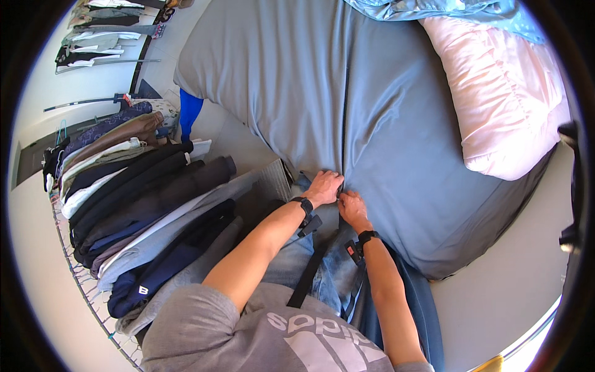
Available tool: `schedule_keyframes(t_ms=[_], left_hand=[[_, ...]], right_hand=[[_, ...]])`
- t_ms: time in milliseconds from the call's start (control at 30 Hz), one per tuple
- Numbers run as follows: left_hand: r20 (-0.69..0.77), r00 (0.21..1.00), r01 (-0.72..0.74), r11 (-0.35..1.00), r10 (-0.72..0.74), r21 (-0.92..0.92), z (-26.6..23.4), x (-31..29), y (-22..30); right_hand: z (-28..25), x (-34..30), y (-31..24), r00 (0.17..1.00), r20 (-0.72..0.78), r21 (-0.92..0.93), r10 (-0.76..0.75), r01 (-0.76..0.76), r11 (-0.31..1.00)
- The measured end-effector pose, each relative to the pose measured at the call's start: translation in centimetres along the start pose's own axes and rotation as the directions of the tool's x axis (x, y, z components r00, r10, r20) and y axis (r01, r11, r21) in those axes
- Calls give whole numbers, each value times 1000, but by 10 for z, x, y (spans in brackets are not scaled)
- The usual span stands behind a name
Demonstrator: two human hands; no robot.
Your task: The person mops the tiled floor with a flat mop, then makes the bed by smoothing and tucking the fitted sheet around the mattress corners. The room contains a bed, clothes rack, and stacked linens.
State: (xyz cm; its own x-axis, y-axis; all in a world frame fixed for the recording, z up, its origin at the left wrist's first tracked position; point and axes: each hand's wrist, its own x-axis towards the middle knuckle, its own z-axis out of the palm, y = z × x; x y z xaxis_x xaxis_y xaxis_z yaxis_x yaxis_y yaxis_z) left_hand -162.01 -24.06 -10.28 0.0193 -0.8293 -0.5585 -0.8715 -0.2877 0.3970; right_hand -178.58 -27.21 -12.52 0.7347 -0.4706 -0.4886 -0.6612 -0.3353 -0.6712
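A grey fitted-looking bed sheet (297,80) covers the mattress in front of me, with a dark seam-like line running down its middle toward my hands. My left hand (325,187) is closed on the sheet at the near edge, beside that line. Just right of it and slightly nearer, my right hand (353,208) pinches the same edge. The two hands nearly touch, and their fingertips are partly hidden in the folds. Each wrist wears a dark band with a small black device.
A rack of hanging clothes (155,204) stands close on my left. A pink pillow or quilt (496,93) lies at the bed's right, below blue patterned bedding (446,9). Something bright blue (189,111) shows under the bed's left corner. More clothes (102,37) hang at far left.
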Motion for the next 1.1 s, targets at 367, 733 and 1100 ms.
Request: schedule_keyframes(t_ms=[367,733,1100], left_hand=[[-207,968,85,960,-143,-267,47,-11,37],[-336,656,494,721,-676,-485,67,-4,33],[-376,288,361,464,-880,-809,131,2,7]], right_hand=[[-22,18,38,994,-110,-280,29,-59,958],[-42,57,28,944,106,-470,-314,325,820],[-21,50,12,896,305,-441,-323,434,786]])
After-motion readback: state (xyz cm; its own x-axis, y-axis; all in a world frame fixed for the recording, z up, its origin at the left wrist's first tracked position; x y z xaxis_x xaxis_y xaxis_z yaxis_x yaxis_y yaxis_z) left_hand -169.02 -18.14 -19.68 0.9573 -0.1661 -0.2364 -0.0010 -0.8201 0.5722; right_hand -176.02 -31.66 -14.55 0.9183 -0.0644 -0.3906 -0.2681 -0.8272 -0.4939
